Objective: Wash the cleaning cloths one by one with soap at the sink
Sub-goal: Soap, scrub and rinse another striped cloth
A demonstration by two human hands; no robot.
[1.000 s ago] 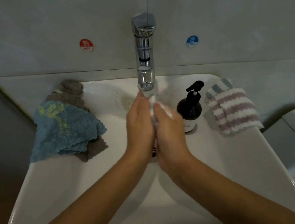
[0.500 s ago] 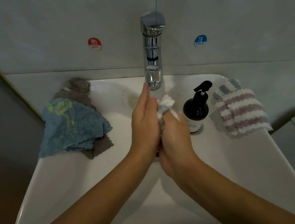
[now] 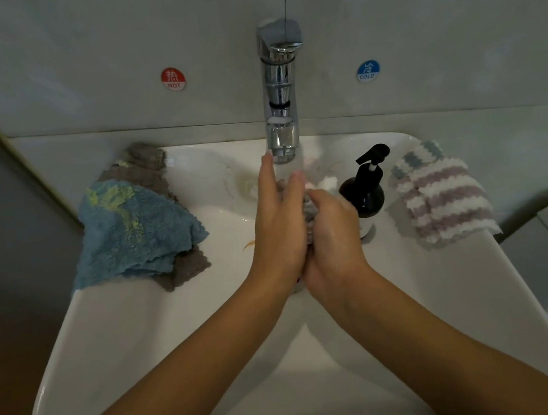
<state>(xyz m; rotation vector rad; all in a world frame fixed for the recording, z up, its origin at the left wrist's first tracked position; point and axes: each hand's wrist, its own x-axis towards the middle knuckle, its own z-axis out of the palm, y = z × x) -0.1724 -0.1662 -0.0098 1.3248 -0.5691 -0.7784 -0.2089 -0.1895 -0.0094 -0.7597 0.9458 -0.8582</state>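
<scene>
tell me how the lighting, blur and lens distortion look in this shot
Head view: dim, flat indoor light with a greyish cast; small glare streaks on the chrome faucet; wide-angle bend curves the sink rim and the wall; the cloth between the left hand and right hand is soft with motion blur.

Dim, soft light; wide-angle bending at edges.

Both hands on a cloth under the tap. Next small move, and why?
Probably keep rubbing the grey cloth between the palms under the faucet. The left hand presses flat against it, the right hand curls round it, and the blue cloth and striped cloth wait on the sink rim.
</scene>
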